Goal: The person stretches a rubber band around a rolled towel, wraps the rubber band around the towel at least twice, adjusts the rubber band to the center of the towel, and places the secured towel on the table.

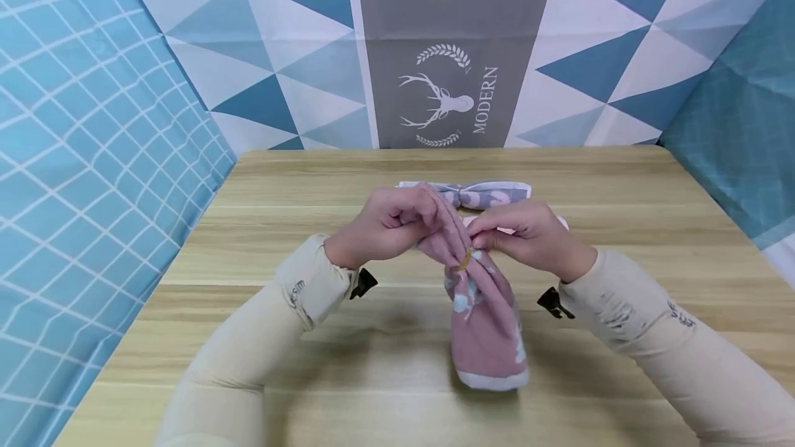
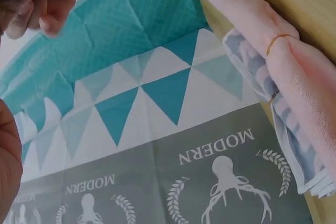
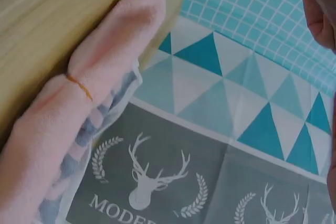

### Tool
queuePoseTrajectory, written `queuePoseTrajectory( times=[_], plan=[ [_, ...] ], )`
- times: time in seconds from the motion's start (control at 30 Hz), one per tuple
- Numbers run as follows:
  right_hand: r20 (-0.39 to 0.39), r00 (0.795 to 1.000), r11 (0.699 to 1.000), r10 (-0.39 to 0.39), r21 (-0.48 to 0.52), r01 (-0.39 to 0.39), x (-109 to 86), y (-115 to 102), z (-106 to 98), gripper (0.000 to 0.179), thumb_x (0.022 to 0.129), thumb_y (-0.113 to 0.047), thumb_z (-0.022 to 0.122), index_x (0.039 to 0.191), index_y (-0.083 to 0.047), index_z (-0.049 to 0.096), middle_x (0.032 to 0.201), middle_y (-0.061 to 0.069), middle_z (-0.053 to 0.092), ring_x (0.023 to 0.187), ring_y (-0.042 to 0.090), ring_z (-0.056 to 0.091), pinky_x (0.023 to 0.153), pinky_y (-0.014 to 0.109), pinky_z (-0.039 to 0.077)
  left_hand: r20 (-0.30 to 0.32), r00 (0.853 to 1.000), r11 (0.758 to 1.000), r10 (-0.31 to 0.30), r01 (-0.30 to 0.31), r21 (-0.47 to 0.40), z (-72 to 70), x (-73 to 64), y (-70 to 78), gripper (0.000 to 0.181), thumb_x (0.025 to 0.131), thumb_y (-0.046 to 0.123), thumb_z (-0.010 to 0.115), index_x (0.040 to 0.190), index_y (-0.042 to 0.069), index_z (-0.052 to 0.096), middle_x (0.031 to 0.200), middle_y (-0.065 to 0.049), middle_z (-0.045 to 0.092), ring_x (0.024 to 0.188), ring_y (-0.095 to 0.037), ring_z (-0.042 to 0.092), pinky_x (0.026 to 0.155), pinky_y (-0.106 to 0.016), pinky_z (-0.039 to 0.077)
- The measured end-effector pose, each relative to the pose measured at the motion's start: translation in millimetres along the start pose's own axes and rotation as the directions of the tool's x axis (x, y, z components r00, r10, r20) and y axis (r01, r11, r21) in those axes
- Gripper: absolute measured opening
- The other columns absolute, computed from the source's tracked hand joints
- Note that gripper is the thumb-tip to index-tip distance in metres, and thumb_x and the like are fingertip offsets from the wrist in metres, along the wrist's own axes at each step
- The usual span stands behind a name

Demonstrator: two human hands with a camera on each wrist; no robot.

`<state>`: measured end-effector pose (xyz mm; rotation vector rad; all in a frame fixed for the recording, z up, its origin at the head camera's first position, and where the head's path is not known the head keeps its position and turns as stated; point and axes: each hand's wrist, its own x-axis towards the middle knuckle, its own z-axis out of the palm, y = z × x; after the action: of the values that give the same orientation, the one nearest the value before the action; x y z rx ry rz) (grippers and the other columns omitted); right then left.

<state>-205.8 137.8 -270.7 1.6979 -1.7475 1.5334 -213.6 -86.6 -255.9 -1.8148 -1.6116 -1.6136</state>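
A dusty pink towel [image 1: 487,347] with pale blue motifs and a whitish hem is gathered at its middle by a yellowish rubber band [image 1: 464,260]. Its lower half hangs toward the front of the table. My left hand [image 1: 393,221] grips the upper end, fingers curled over the folds. At the band's right side, my right hand [image 1: 528,234] has thumb and fingers pinched together; I cannot tell if they hold band or cloth. In the left wrist view only part of the hand [image 2: 58,3] shows, and the towel is out of sight.
Behind the hands lies a grey-purple patterned towel [image 1: 497,195] with white edges, tied at its middle. A light pink towel [image 3: 113,40] with its own orange band lies alongside, mostly hidden by my right hand in the head view. A printed cloth backdrop [image 1: 310,54] rises behind the wooden table [image 1: 261,240].
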Motion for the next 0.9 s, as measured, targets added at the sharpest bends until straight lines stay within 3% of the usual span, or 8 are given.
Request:
queuePoseTrajectory(
  times=[0.13, 0.2, 0.33, 0.43, 0.53, 0.7, 0.8, 0.9],
  plan=[
    [-0.033, 0.982, 0.977, 0.189, 0.105, -0.184, -5.7, 4, -4, 0.016, 0.091, -0.019, 0.063, 0.098, -0.01, 0.074, 0.093, -0.008, 0.071, 0.087, 0.0, 0.063, 0.072, 0.013, 0.051, -0.041, 0.999, 1.0, 0.006, -0.006, -0.001, 3.5, 6.1, -9.2, 0.026, 0.077, -0.031, 0.048, 0.076, -0.005, 0.048, 0.08, -0.023, 0.062, 0.088, -0.026, 0.065, 0.088, -0.043, 0.051],
    [-0.04, 0.974, 0.969, 0.221, 0.124, -0.215, -9.4, 9, -2, 0.017, 0.092, -0.022, 0.061, 0.099, -0.011, 0.072, 0.098, -0.014, 0.069, 0.09, -0.001, 0.062, 0.076, 0.014, 0.051, -0.062, 0.998, 1.0, 0.001, -0.001, 0.0, 5.4, 7.1, -12.0, 0.027, 0.077, -0.031, 0.048, 0.075, -0.004, 0.047, 0.079, -0.024, 0.061, 0.088, -0.025, 0.065, 0.089, -0.044, 0.051],
    [-0.036, 0.998, 0.998, 0.051, 0.024, -0.05, -12.8, 20, 9, 0.029, 0.094, -0.027, 0.057, 0.098, 0.001, 0.064, 0.096, -0.009, 0.065, 0.091, 0.003, 0.058, 0.083, 0.018, 0.045, -0.072, 0.997, 1.0, -0.025, 0.024, -0.02, 9.1, 5.9, -12.5, 0.03, 0.074, -0.031, 0.046, 0.072, -0.002, 0.044, 0.075, -0.021, 0.057, 0.083, -0.023, 0.063, 0.089, -0.04, 0.051],
    [-0.056, 0.995, 0.996, -0.077, -0.058, 0.074, -13.0, 23, 17, 0.025, 0.097, -0.025, 0.053, 0.096, -0.002, 0.062, 0.088, 0.0, 0.062, 0.083, 0.011, 0.053, 0.079, 0.022, 0.041, -0.073, 0.996, 0.998, -0.055, 0.054, -0.02, 10.2, 4.9, -9.5, 0.029, 0.073, -0.031, 0.043, 0.07, -0.002, 0.043, 0.07, -0.016, 0.052, 0.074, -0.019, 0.057, 0.076, -0.03, 0.05],
    [-0.059, 0.989, 0.981, -0.139, -0.146, 0.129, -11.1, 21, 20, 0.023, 0.099, -0.023, 0.05, 0.09, -0.003, 0.059, 0.082, 0.004, 0.058, 0.076, 0.016, 0.049, 0.075, 0.026, 0.037, -0.061, 0.996, 0.998, -0.066, 0.064, -0.023, 10.0, 4.5, -8.3, 0.027, 0.074, -0.031, 0.044, 0.071, -0.004, 0.045, 0.068, -0.015, 0.051, 0.073, -0.018, 0.055, 0.072, -0.028, 0.048],
    [0.051, 0.996, 0.987, -0.071, -0.143, 0.077, -9.5, 15, 18, 0.027, 0.1, -0.026, 0.042, 0.087, -0.004, 0.051, 0.085, 0.005, 0.053, 0.081, 0.018, 0.046, 0.077, 0.029, 0.035, -0.028, 0.995, 0.994, -0.091, 0.089, -0.069, 7.1, 1.7, -9.5, 0.026, 0.075, -0.031, 0.044, 0.073, -0.005, 0.047, 0.073, -0.021, 0.056, 0.083, -0.021, 0.059, 0.082, -0.032, 0.048],
    [0.139, 0.99, 0.988, -0.016, -0.152, 0.037, -10.3, 12, 14, 0.028, 0.103, -0.026, 0.037, 0.084, -0.007, 0.048, 0.083, 0.001, 0.049, 0.08, 0.014, 0.044, 0.076, 0.028, 0.033, 0.007, 0.993, 0.992, -0.115, 0.115, -0.05, 2.9, -2.5, -9.8, 0.026, 0.074, -0.031, 0.043, 0.073, -0.005, 0.049, 0.074, -0.02, 0.056, 0.082, -0.021, 0.059, 0.078, -0.029, 0.048],
    [0.17, 0.985, 0.973, 0.004, -0.226, 0.035, -10.7, 11, 15, 0.025, 0.104, -0.016, 0.04, 0.081, -0.01, 0.047, 0.078, -0.001, 0.045, 0.075, 0.013, 0.042, 0.073, 0.029, 0.032, 0.036, 0.991, 0.991, -0.132, 0.133, -0.027, -3.0, -6.6, -8.4, 0.025, 0.074, -0.029, 0.044, 0.075, -0.005, 0.051, 0.076, -0.02, 0.058, 0.083, -0.022, 0.06, 0.076, -0.03, 0.049]
  ],
)
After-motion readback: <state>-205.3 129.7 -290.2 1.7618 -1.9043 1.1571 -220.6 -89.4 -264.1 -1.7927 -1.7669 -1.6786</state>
